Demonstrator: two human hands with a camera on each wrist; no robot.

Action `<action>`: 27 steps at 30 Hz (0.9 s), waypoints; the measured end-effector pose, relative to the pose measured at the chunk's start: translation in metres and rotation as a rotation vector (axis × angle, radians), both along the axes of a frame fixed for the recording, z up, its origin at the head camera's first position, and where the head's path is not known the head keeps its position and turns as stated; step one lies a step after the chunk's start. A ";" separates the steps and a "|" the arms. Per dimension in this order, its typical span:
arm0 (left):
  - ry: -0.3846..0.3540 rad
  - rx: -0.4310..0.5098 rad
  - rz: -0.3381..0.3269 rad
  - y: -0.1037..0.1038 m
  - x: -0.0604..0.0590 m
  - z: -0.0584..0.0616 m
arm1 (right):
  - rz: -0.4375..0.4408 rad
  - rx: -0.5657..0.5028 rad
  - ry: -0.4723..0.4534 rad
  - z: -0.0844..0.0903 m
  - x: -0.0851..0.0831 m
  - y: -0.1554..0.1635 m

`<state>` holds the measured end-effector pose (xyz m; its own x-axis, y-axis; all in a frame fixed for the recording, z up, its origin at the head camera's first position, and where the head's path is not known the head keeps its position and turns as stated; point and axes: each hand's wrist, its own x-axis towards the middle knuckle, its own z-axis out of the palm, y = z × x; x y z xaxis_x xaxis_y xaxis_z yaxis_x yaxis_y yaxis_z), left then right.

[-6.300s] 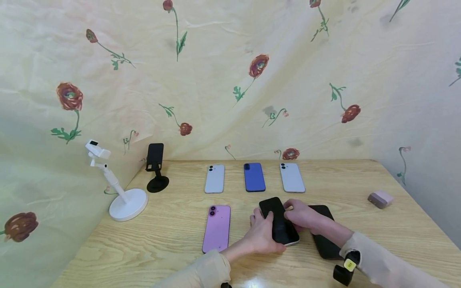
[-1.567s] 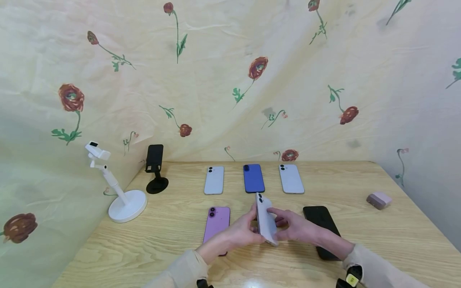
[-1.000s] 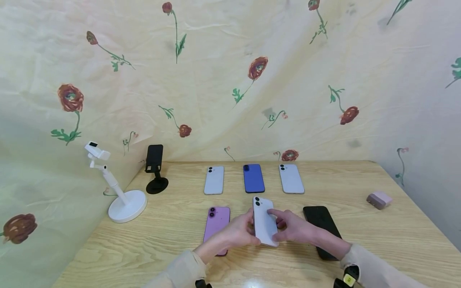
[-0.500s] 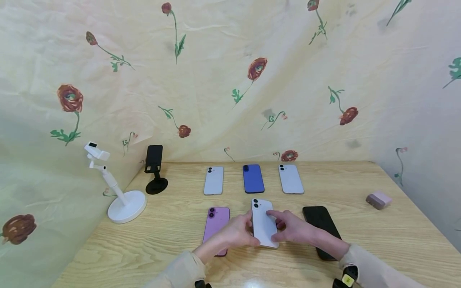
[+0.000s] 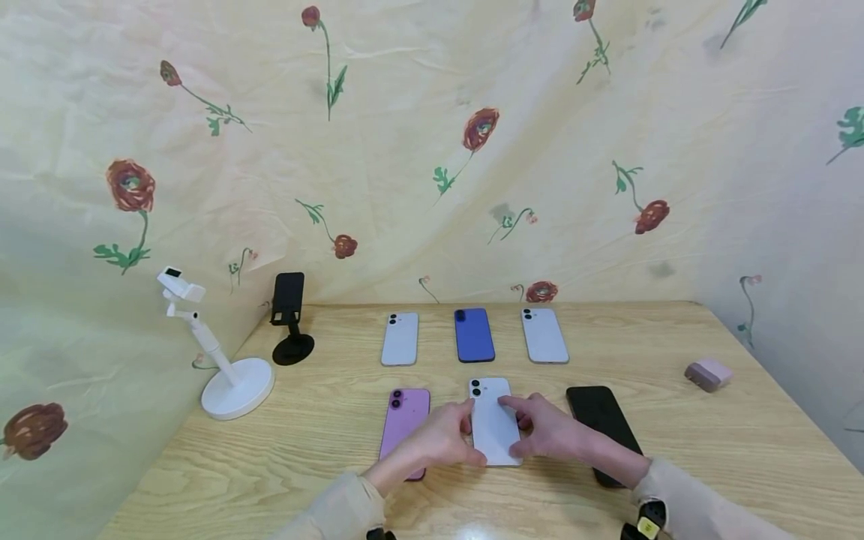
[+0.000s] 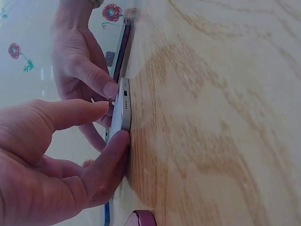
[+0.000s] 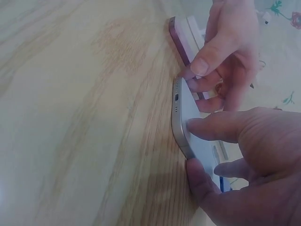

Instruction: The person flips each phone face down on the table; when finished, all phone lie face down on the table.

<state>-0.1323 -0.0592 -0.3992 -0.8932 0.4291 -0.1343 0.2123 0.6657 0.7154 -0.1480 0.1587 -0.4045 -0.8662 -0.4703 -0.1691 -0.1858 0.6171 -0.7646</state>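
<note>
Head view, both hands, left hand (image 5: 442, 439), right hand (image 5: 547, 431), grasping white phone (image 5: 493, 427), no legible writing

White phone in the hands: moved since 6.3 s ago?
Yes. The white rectangular phone was screen-up then; now it lies back-up, flat on the wooden table, between the purple phone and the black phone.

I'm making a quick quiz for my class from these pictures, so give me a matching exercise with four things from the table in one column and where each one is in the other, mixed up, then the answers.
Things:
1. white phone
2. blue phone
3. purple phone
4. black phone

Places:
A. middle of the back row
B. front row, partly under the right forearm
C. held at its edges between the left hand and the right hand
D. front row, beside the left hand

Pairs: 1-C, 2-A, 3-D, 4-B
</note>
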 end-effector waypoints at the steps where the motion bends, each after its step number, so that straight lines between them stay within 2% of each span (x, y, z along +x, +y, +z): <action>1: 0.018 -0.014 -0.007 0.000 0.000 0.000 | -0.005 0.002 0.000 0.000 0.000 0.000; 5: 0.125 -0.104 -0.007 0.007 0.004 0.000 | 0.006 -0.025 -0.016 0.001 0.001 0.003; 8: 0.214 -0.155 0.007 0.021 0.006 0.002 | 0.013 -0.100 -0.042 0.006 0.001 0.015; 12: 0.295 -0.189 -0.027 0.053 0.008 0.005 | -0.040 -0.178 -0.049 0.016 0.002 0.038; 15: 0.324 -0.243 -0.077 0.083 0.012 0.006 | -0.100 -0.158 -0.032 0.025 0.004 0.061; 18: 0.336 -0.313 -0.115 0.110 0.018 0.006 | -0.148 -0.121 -0.028 0.030 0.007 0.086; 20: 0.312 -0.334 -0.125 0.123 0.020 0.005 | -0.180 -0.078 -0.027 0.032 0.008 0.102; 24: 0.221 -0.298 -0.087 0.137 0.020 0.002 | -0.229 -0.007 -0.026 0.032 0.011 0.133; 27: 0.170 -0.248 -0.034 0.142 0.019 -0.001 | -0.258 -0.004 -0.050 0.030 0.014 0.150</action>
